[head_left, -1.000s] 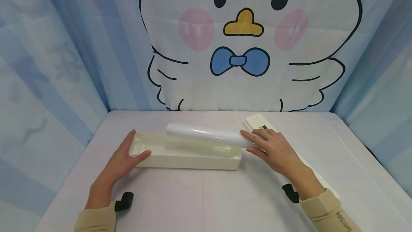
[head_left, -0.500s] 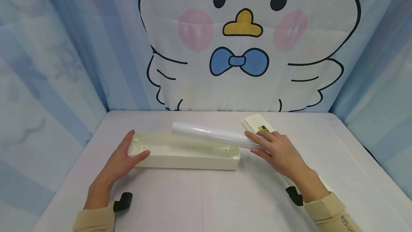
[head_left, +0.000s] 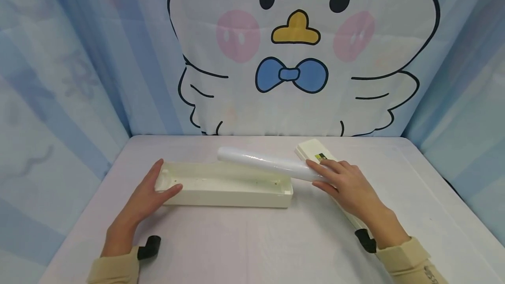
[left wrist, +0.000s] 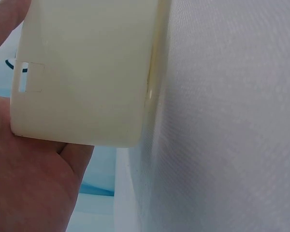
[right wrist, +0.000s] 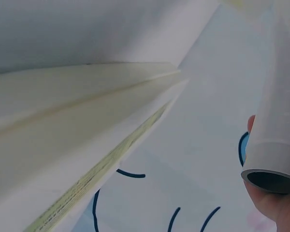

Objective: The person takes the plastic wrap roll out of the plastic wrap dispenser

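Observation:
A long cream plastic box (head_left: pixel 229 199) sits lidless on the table. My left hand (head_left: pixel 143 200) grips its left end, thumb on the front wall and fingers behind; in the left wrist view the box's end wall (left wrist: pixel 87 72) lies against the palm. My right hand (head_left: pixel 353 189) holds the right end of a white roll of plastic film (head_left: pixel 268 164). The roll slants above the box, its left end higher and its right end past the box. In the right wrist view the roll (right wrist: pixel 275 121) shows a dark hollow core.
A long cream lid (head_left: pixel 313 149) with a green-yellow label lies slantwise on the table (head_left: pixel 244 244) at the right, partly hidden under the right hand and forearm. Behind the table hangs a curtain (head_left: pixel 292 108) with a cartoon bird; blue curtains flank both sides.
My right hand has drawn the roll to the right, and the roll's left end has risen a little. The left hand and the box have stayed in place.

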`<state>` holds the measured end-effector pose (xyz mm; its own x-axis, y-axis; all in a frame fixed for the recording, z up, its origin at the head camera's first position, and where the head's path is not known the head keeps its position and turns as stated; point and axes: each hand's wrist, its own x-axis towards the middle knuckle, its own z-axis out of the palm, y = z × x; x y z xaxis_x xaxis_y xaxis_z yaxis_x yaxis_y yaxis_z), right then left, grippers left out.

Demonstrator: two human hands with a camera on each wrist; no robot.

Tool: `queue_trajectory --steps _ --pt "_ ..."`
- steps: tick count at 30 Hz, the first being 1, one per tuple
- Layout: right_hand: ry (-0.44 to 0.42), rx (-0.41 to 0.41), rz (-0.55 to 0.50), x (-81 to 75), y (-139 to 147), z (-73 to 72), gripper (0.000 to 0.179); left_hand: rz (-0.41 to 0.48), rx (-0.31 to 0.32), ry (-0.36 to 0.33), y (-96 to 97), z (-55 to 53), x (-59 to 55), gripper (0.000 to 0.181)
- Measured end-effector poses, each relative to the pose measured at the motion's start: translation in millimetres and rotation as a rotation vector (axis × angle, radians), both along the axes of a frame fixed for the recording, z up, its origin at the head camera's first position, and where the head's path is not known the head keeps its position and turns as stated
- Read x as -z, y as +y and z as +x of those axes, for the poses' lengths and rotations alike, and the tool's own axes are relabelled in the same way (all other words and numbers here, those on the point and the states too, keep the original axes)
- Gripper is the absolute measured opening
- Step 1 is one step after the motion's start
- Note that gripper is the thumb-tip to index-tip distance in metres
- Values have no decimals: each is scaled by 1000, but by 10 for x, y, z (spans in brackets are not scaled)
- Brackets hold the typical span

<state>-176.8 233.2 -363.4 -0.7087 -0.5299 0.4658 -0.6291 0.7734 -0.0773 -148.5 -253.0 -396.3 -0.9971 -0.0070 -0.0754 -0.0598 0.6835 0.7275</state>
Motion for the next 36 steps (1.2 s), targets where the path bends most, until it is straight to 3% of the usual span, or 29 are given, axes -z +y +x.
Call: queue_trajectory --steps 14,31,36 --pt "-21 47 -19 26 59 32 60 -9 0 -4 -13 -4 16 110" --pt "58 34 -22 56 234 34 60 -11 8 -5 -12 -11 7 107" --pt "89 29 -28 79 299 26 51 -6 12 1 -9 -7 6 109"
